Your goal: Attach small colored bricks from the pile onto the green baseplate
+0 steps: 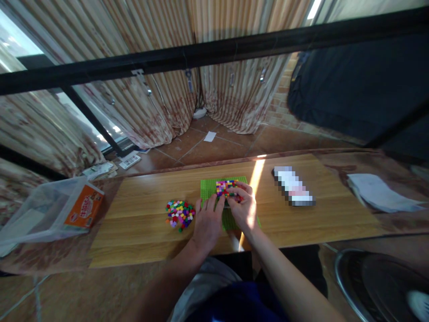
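Observation:
A green studded baseplate (208, 185) lies on the wooden board in front of me. Small bricks in many colours (222, 184) cover a patch in its upper middle. My left hand (208, 221) rests palm down over the plate's left side, fingers stretched out and the index tip by the lower edge of that patch. My right hand (244, 208) is curled over the patch's right side, thumb and fingers closed together at the bricks; what they pinch is too small to make out. Left of my left hand lies a loose pile of small coloured bricks (180, 213).
A blurred-out phone (293, 185) lies on the wooden board (140, 223) to the right. Farther right are white papers (382, 192). At the far left stands a clear plastic box (53, 205) with an orange label. A dark metal bar (214, 51) crosses before the curtains.

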`<state>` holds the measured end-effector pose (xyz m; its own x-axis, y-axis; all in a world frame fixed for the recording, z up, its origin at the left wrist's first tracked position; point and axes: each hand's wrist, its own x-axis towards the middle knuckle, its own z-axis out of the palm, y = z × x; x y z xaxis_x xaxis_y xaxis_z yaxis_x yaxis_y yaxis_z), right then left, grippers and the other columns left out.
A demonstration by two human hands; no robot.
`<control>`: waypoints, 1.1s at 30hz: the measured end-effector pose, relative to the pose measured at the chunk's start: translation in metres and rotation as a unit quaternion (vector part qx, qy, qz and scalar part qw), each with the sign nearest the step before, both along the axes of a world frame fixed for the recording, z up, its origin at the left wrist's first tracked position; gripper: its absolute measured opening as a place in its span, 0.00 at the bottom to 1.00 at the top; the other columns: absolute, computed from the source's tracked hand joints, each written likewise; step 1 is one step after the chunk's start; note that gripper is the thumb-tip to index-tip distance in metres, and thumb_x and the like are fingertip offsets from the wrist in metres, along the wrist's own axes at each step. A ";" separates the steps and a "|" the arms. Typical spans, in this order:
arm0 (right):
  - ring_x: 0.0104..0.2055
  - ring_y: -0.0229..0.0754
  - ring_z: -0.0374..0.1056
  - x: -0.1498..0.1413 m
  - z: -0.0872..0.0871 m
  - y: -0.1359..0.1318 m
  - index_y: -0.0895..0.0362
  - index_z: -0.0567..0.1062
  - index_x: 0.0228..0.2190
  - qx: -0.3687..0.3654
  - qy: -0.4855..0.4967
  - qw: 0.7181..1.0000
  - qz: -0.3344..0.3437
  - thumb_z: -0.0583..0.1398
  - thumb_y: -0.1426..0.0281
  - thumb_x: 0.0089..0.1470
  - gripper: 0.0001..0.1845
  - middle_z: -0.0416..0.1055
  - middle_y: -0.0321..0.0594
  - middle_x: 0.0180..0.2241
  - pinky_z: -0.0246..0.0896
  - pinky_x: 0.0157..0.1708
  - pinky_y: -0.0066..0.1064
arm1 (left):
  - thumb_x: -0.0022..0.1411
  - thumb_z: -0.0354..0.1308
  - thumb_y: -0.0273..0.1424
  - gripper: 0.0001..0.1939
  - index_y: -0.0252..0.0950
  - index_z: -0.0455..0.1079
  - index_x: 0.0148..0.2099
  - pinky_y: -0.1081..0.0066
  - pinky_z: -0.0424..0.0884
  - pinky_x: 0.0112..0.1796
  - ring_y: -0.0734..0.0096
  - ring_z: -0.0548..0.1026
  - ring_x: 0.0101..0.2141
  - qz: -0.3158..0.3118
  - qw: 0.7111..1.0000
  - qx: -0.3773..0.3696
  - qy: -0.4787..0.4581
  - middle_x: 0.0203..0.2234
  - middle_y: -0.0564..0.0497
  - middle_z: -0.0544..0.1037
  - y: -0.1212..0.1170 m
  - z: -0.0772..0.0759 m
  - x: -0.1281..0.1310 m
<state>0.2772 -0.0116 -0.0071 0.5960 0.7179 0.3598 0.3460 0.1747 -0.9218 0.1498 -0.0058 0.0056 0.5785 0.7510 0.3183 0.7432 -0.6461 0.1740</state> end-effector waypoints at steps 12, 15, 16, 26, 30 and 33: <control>0.49 0.47 0.65 0.002 0.010 -0.020 0.52 0.77 0.34 0.048 -0.162 0.985 -0.024 0.59 0.71 0.54 0.07 0.67 0.44 0.46 0.67 0.47 0.45 | 0.60 0.53 0.24 0.28 0.37 0.59 0.62 0.53 0.62 0.55 0.55 0.67 0.54 0.055 0.991 -0.035 -0.117 0.55 0.41 0.69 -0.015 0.000 -0.034; 0.47 0.46 0.67 -0.010 0.011 -0.032 0.51 0.76 0.36 0.061 -0.205 0.977 0.012 0.58 0.73 0.55 0.08 0.69 0.42 0.44 0.66 0.48 0.46 | 0.61 0.51 0.23 0.21 0.36 0.64 0.56 0.56 0.66 0.53 0.58 0.70 0.51 0.105 0.982 -0.036 -0.152 0.49 0.42 0.73 -0.019 -0.007 -0.065; 0.46 0.46 0.67 -0.015 0.009 -0.036 0.51 0.76 0.36 0.061 -0.212 0.975 0.030 0.58 0.73 0.55 0.09 0.70 0.42 0.43 0.66 0.48 0.46 | 0.62 0.51 0.24 0.18 0.36 0.65 0.54 0.57 0.68 0.52 0.59 0.71 0.50 0.116 0.980 -0.041 -0.157 0.48 0.43 0.74 -0.021 -0.010 -0.076; 0.45 0.46 0.68 -0.055 -0.011 -0.056 0.53 0.77 0.33 -0.023 -0.217 0.966 0.137 0.58 0.75 0.55 0.08 0.73 0.44 0.41 0.67 0.45 0.42 | 0.59 0.55 0.28 0.13 0.36 0.67 0.48 0.63 0.73 0.43 0.60 0.75 0.42 0.201 0.970 -0.059 -0.120 0.37 0.46 0.75 -0.026 -0.022 -0.126; 0.44 0.46 0.69 -0.052 -0.015 -0.058 0.54 0.77 0.33 -0.027 -0.207 0.968 0.139 0.57 0.75 0.56 0.09 0.73 0.45 0.41 0.68 0.44 0.41 | 0.60 0.55 0.29 0.16 0.37 0.69 0.51 0.62 0.72 0.46 0.59 0.74 0.43 0.201 0.973 -0.072 -0.088 0.41 0.45 0.74 -0.015 -0.017 -0.117; 0.42 0.45 0.70 -0.049 -0.018 -0.060 0.53 0.77 0.32 -0.025 -0.198 0.971 0.131 0.57 0.75 0.56 0.09 0.73 0.44 0.41 0.70 0.42 0.39 | 0.59 0.56 0.28 0.17 0.37 0.70 0.51 0.60 0.71 0.47 0.58 0.73 0.44 0.193 0.976 -0.068 -0.080 0.43 0.44 0.73 -0.006 -0.014 -0.111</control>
<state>0.2283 -0.0717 -0.0250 0.2111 0.8486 0.4851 0.6251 0.2643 -0.7344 0.0384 -0.0121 -0.0088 0.1954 0.9449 0.2628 0.8832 -0.2860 0.3718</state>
